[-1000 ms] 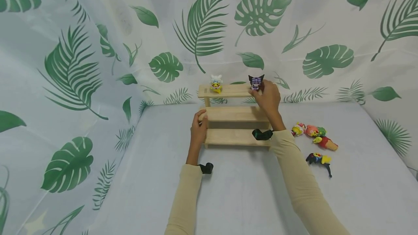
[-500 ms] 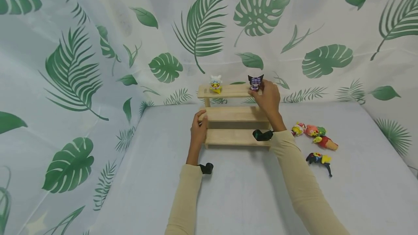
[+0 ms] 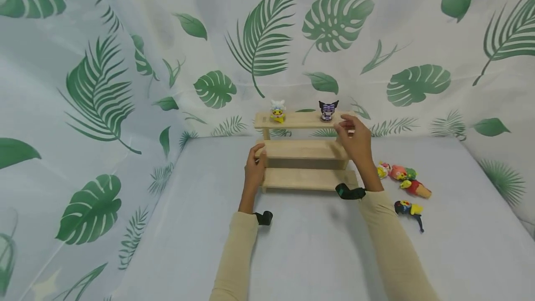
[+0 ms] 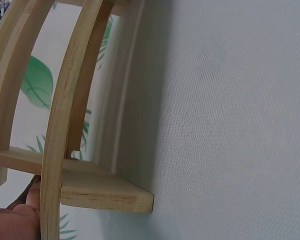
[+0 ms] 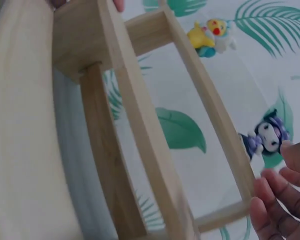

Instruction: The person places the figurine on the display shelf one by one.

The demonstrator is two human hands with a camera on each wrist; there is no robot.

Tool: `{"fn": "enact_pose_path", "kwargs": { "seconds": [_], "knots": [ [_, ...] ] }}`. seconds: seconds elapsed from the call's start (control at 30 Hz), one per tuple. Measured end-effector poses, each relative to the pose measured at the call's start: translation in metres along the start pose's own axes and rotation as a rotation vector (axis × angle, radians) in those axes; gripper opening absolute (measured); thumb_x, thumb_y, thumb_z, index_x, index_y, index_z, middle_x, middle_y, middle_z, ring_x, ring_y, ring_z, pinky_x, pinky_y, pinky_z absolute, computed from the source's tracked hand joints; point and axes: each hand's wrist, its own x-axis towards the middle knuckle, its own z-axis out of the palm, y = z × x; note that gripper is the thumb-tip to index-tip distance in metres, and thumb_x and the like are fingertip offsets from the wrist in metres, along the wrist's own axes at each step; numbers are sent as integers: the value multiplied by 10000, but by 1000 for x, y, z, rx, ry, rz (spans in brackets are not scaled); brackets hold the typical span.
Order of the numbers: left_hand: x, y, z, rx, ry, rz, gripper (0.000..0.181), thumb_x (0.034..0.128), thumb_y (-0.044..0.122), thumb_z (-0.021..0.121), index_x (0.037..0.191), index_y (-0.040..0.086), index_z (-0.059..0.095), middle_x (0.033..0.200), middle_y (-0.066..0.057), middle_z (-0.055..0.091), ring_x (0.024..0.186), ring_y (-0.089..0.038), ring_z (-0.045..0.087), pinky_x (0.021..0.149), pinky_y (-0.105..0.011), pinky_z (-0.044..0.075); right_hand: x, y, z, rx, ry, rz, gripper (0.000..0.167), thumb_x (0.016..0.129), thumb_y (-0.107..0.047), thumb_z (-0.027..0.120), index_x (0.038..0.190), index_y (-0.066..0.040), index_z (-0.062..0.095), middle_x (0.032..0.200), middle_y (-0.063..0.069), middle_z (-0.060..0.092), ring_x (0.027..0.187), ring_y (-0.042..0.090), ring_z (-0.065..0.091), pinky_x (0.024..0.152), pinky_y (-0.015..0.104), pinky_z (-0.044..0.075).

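Note:
A three-tier wooden display shelf (image 3: 305, 150) stands against the backdrop. My left hand (image 3: 254, 166) grips its left end at the middle tier; in the left wrist view my fingers (image 4: 20, 220) are partly hidden by the wood. On the top tier, a black-and-purple eared figurine (image 3: 328, 111) stands upright toward the right. My right hand (image 3: 355, 140) is just right of and below it, apart from it, holding nothing. In the right wrist view, loosely bent fingers (image 5: 277, 200) show near the figurine (image 5: 269, 137). A white-and-yellow figurine (image 3: 277, 111) stands at the top tier's left.
Right of the shelf, several small figurines lie on the white cloth: a pink-and-green one (image 3: 403, 172), a red-and-yellow one (image 3: 416, 188), a dark-blue-and-yellow one (image 3: 407, 208) and a yellow-and-pink one (image 3: 382, 170) partly behind the right arm. A leaf-print curtain (image 3: 259, 36) rises behind.
My right hand has let go of the black-and-purple figurine and moved down and right. The figurine stays on the top tier. My left hand keeps its grip on the shelf.

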Motion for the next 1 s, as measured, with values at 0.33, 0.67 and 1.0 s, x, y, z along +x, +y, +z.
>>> {"fn": "enact_pose_path", "kwargs": {
  "seconds": [0.33, 0.67, 1.0],
  "knots": [
    [-1, 2, 0, 2, 7, 19, 334, 1016, 424, 491, 1336, 338, 532, 982, -137, 642, 911, -255, 620, 698, -312, 463, -56, 18, -47, -59, -27, 23, 272, 975, -212, 608, 1129, 2, 676, 889, 212, 702, 713, -177, 497, 682, 15, 393],
    [-1, -2, 2, 12, 2, 7, 347, 1011, 458, 482, 1340, 356, 526, 1161, -65, 657, 989, -201, 632, 792, -350, 498, -108, 33, -98, -278, -256, 72, 350, 961, -226, 633, 1207, 23, 617, 1156, 287, 604, 1076, 409, 542, 843, 515, 488],
    [-2, 1, 0, -3, 4, 11, 344, 1012, 461, 473, 1335, 357, 525, 1101, -79, 676, 973, -273, 643, 748, -344, 482, -145, 56, -125, -505, -524, 231, 689, 885, -454, 689, 1377, -24, 470, 1356, 385, 386, 1211, 606, 307, 786, 797, 312]
  ]
}}
